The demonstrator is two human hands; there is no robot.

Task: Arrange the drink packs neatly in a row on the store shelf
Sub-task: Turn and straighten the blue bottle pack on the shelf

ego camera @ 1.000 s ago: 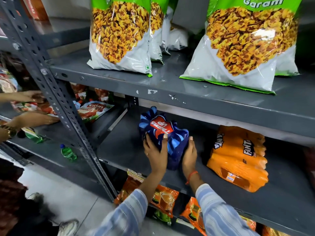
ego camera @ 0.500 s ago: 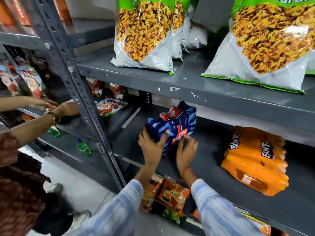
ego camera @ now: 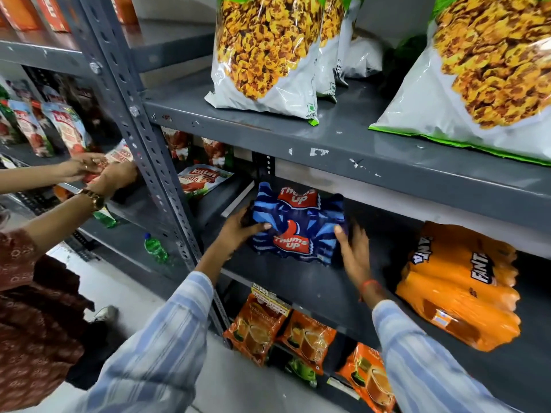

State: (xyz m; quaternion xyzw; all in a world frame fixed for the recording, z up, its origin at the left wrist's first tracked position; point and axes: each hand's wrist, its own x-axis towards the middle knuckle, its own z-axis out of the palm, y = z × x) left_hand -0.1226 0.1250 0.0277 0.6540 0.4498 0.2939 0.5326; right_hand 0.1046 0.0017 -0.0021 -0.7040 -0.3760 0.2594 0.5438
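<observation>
Drink packs are the concern on the grey metal middle shelf [ego camera: 301,281], and the blue shrink-wrapped Thums Up pack [ego camera: 298,225] is the one that has changed: a second ago it stood on end with its gathered top uppermost, half a second ago it was being tipped over, and now it is laid on its broad side toward the left of the shelf, with both red logos turned outward and readable. The left hand [ego camera: 238,231] is kept against the pack's left end, thumb across the front of the wrap and fingers hidden behind it, so its grip is judged closed on the pack, though how firmly cannot be told. The right hand [ego camera: 351,248] has been drawn off the front face and is now spread, fingers loose, just beside the pack's right end; whether contact is kept there cannot be told through the blur, and nothing is clasped in it. The orange shrink-wrapped Fanta pack [ego camera: 459,287] is left untouched on its side at the right of the same shelf, skewed and well apart from the blue one. From this it is judged that the first pack is nearly set and only needs squaring, while the row itself is not yet formed, since the orange pack has still to be straightened and brought alongside.
</observation>
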